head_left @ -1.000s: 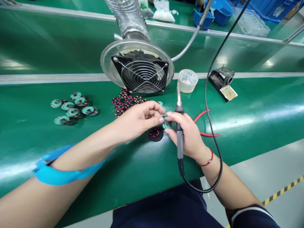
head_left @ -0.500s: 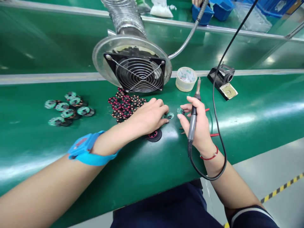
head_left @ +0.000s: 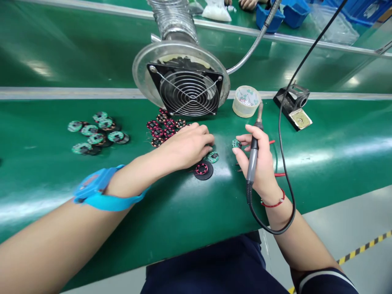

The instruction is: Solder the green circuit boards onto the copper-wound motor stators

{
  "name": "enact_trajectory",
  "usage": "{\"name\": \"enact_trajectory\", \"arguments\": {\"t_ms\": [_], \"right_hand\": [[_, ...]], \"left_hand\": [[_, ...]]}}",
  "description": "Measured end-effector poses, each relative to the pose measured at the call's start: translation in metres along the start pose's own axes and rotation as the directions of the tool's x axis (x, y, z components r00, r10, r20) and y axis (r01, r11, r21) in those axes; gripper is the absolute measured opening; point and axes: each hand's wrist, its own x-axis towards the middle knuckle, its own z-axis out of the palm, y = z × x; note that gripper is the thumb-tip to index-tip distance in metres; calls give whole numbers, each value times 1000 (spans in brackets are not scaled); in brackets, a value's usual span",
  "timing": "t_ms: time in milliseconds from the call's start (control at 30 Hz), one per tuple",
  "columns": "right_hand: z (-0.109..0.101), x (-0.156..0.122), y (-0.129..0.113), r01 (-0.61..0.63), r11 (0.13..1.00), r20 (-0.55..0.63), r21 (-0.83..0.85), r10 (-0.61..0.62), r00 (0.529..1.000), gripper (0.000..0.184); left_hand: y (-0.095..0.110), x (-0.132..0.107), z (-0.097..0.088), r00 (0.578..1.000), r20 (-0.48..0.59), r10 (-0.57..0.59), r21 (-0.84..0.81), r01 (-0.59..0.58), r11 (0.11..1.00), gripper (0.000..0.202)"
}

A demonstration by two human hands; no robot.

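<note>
- The person's left hand point(head_left: 194, 143) curls fingers-down beside a green round board point(head_left: 212, 157) on the bench; whether it grips anything cannot be told.
- The right hand point(head_left: 266, 169) pinches a small green part point(head_left: 236, 143) between fingertips and thumb, and holds a soldering iron point(head_left: 252, 163), tip up.
- A red-wound coil point(head_left: 201, 168) sits on a black disc point(head_left: 208, 177) near the left hand.
- More coils point(head_left: 169, 123) cluster below the fan point(head_left: 191, 92).

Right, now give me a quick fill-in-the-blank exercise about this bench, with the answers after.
1. The right hand holds a small round part coloured ____.
2. The soldering iron is in the person's ____ hand.
3. The wristband is coloured ____.
4. The bracelet is coloured ____.

Missing words: green; right; blue; red.
</note>
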Motion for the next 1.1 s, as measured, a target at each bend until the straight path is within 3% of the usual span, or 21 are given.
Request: {"name": "enact_trajectory", "arguments": {"t_ms": [133, 233, 367, 433, 567, 700, 767, 933, 1100], "right_hand": [[2, -2, 0, 10, 1000, 26, -18, -10, 1000, 49], [2, -1, 3, 23, 999, 20, -24, -23, 1000, 50], [1, 0, 7, 36, 999, -3, 14, -36, 999, 53], [0, -1, 6, 25, 999, 3, 35, -25, 1000, 54], [2, -6, -3, 19, 997, 69, 79, -25, 997, 58], [6, -12, -16, 86, 992, 174, 92, -101, 979, 60], [8, -14, -20, 122, 989, 212, 81, -137, 968, 60], [7, -14, -15, 107, 993, 203, 52, -115, 972, 59], [7, -14, -16, 78, 993, 212, 88, -95, 973, 58]], "left_hand": [[12, -2, -6, 997, 80, 12, -83, -5, 997, 27], [24, 7, -9, 990, 143, -11, -41, 17, 999, 23], [21, 9, -13, 991, 112, -75, 44, 71, 997, 25], [13, 1, -15, 993, 55, -101, 12, 100, 995, 30], [0, -35, -14, 987, -65, -150, -282, 126, 951, 34], [6, -68, 1, 993, 3, -120, -561, 101, 822, 45], [12, -74, 13, 999, -28, -46, -514, 25, 857, 48], [24, -70, 39, 980, -199, 9, -323, -74, 943, 28], [34, -70, 53, 927, -369, -66, -192, -6, 981, 14]]}}
